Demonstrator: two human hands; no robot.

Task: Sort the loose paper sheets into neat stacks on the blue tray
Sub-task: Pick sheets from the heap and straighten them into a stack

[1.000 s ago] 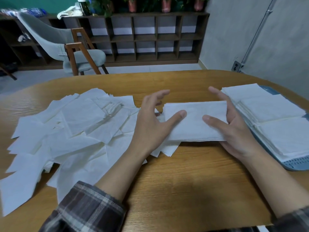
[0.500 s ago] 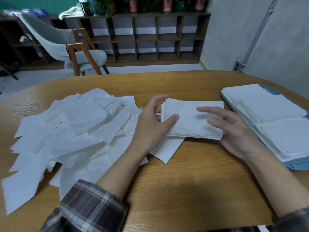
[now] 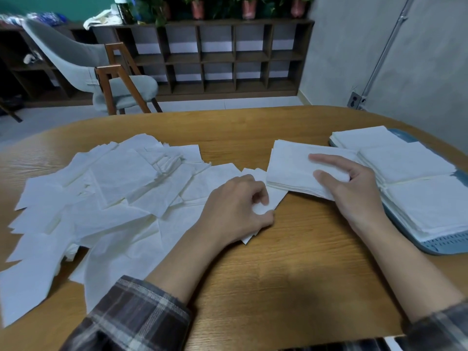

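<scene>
Starting on the right, the shallow blue plastic tray (image 3: 442,247) sits at the edge of the oval wooden table (image 3: 278,279), with rows of small slots along its near rim. It holds three squared-off piles of white paper in a row, edge to edge: the far stack (image 3: 364,138), the middle stack (image 3: 405,159) and the thick near stack (image 3: 430,206). Together they cover almost the whole tray floor.

Just left of the tray, the right hand (image 3: 354,191) grips a bundle of white sheets (image 3: 291,165). Thumb and forefinger lie spread on top, the other fingers are tucked underneath, and the hand is clamped on the bundle's right end. The layered edges show along the near side. Its far corner comes close to the tray's piles, but I can't tell whether it touches them.

The left hand (image 3: 238,211) is down on the table, its fingers curled in towards the thumb and pinching a single sheet (image 3: 274,197) at the edge of the heap. A dark plaid sleeve (image 3: 131,317) covers that forearm.

The rest of the work is the spread of loose sheets (image 3: 114,193) across the table's left half. They are soft, faintly textured rectangles, overlapping at every angle, with some corners lifted.

The tabletop is a warm brown with visible grain and a rounded edge. Behind it stand a grey upholstered chair (image 3: 76,64) with wooden legs and a dark wooden cubby shelf (image 3: 215,57) against the wall.
</scene>
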